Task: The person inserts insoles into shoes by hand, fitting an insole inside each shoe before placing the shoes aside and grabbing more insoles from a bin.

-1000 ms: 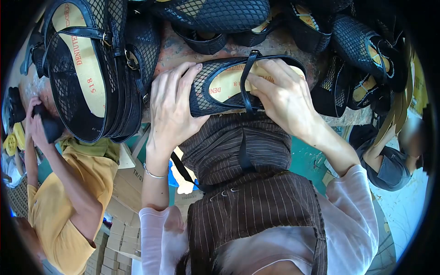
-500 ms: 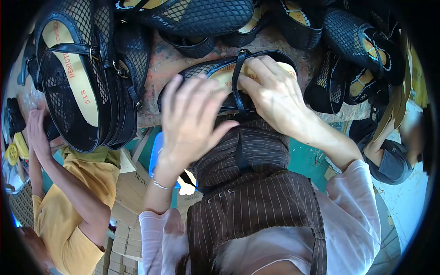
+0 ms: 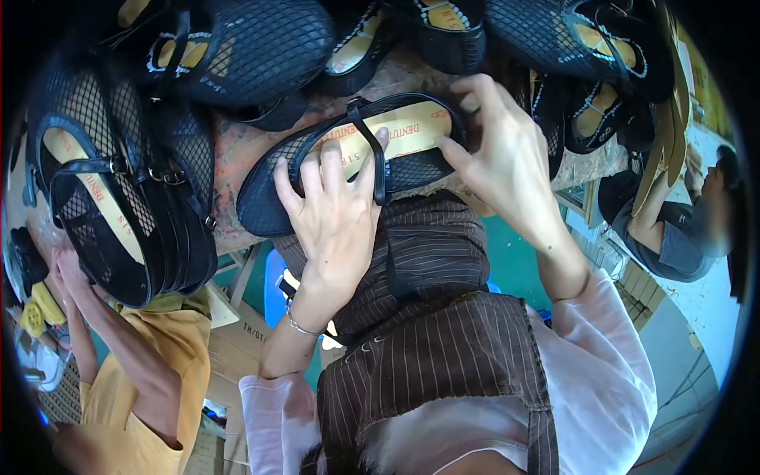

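A black mesh shoe point(image 3: 265, 190) with a strap and a beige printed insole lies on the worn bench, its toe to the left. My left hand point(image 3: 332, 210) rests over the shoe's opening, fingers spread and fingertips on the insole beside the strap. At the heel end is my right hand point(image 3: 503, 142), thumb and fingers apart around the heel's edge, with nothing held between them.
Stacked black mesh shoes point(image 3: 119, 214) stand at the left of the bench point(image 3: 229, 150). More black shoes point(image 3: 253, 47) line the back. A co-worker in a yellow shirt point(image 3: 158, 372) is at the left, another in dark clothing point(image 3: 673, 245) at the right. Cardboard boxes point(image 3: 229, 348) are below.
My left hand has left the shoe's toe and come down over its opening. My right hand has opened and moved from inside the shoe to its heel. The view has shifted.
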Demonstrator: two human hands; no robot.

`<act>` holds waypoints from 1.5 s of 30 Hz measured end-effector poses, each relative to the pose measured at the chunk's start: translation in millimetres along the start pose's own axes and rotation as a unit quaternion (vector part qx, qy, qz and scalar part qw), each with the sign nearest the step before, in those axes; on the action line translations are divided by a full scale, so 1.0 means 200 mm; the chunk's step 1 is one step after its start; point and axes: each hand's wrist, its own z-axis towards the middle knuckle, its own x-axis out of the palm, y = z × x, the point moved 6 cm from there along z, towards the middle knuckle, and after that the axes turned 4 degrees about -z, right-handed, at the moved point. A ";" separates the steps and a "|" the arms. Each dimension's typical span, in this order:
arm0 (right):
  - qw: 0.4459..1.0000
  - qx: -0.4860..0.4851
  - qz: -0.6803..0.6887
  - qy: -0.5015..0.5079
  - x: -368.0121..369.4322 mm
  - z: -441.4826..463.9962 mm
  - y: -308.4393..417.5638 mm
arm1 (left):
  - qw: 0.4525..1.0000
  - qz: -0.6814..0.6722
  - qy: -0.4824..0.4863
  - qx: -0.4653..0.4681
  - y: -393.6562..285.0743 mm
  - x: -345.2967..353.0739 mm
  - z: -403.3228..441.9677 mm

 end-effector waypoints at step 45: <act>0.976 -0.033 -0.016 -0.216 -1.16 0.57 -1.06 | 0.869 -0.339 -0.311 0.181 0.07 -1.44 -0.61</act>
